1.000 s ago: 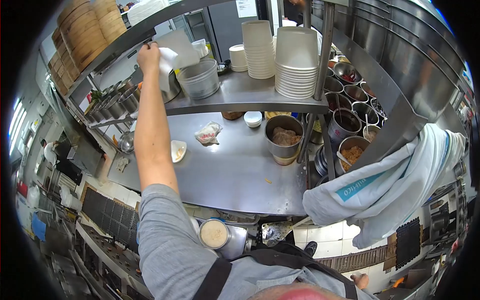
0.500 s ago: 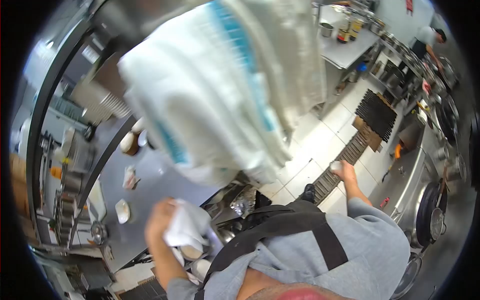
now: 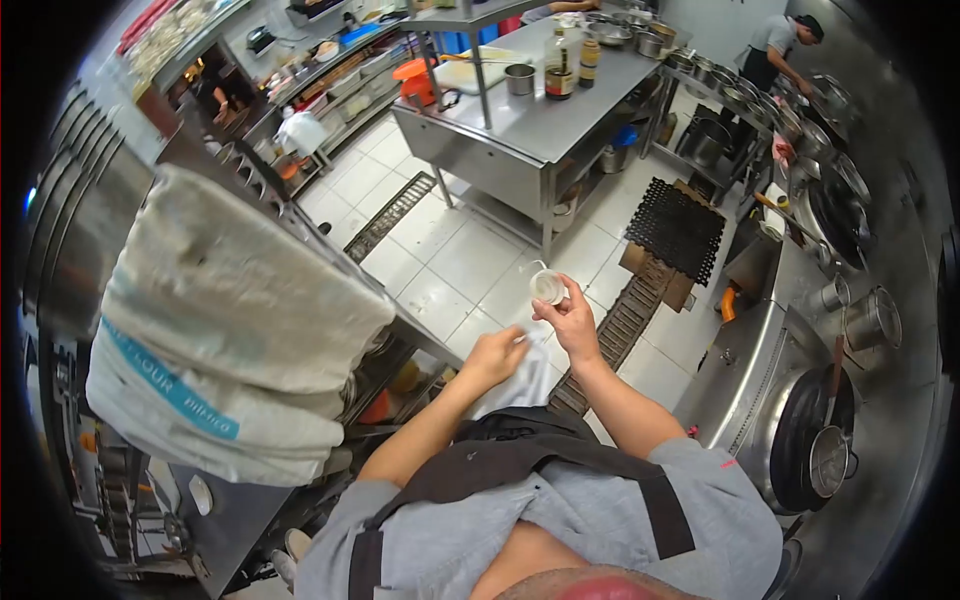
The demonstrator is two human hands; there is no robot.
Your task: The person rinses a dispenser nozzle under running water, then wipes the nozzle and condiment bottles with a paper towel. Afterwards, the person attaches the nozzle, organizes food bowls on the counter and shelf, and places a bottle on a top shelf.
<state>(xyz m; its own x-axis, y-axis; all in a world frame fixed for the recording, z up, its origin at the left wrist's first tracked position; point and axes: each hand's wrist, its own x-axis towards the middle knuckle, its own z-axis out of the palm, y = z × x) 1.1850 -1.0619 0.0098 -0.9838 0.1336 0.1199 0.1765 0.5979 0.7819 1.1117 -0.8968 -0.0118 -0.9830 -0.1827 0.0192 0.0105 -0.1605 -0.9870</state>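
Observation:
My left hand (image 3: 493, 358) is closed on a white cloth (image 3: 532, 378), which hangs below its fingers in front of my apron. Close by on the right, my right hand (image 3: 570, 325) grips a small white round cup (image 3: 547, 287) between thumb and fingers. The cup's round mouth faces up toward me; what is in it, if anything, I cannot make out. The two hands are near each other but apart, over the tiled floor.
Flour-sack cloths (image 3: 230, 330) hang from a rack close on my left. Ahead stands a steel table (image 3: 560, 120) with bottles and a pot. A wok (image 3: 810, 440) sits on the range at right. A black mat (image 3: 675, 230) lies on the floor. A co-worker (image 3: 780, 60) works at the back right.
My view has turned right, so the hanging cloths now sit at the left. My left hand has brought the white cloth toward my right hand, which has raised the cup.

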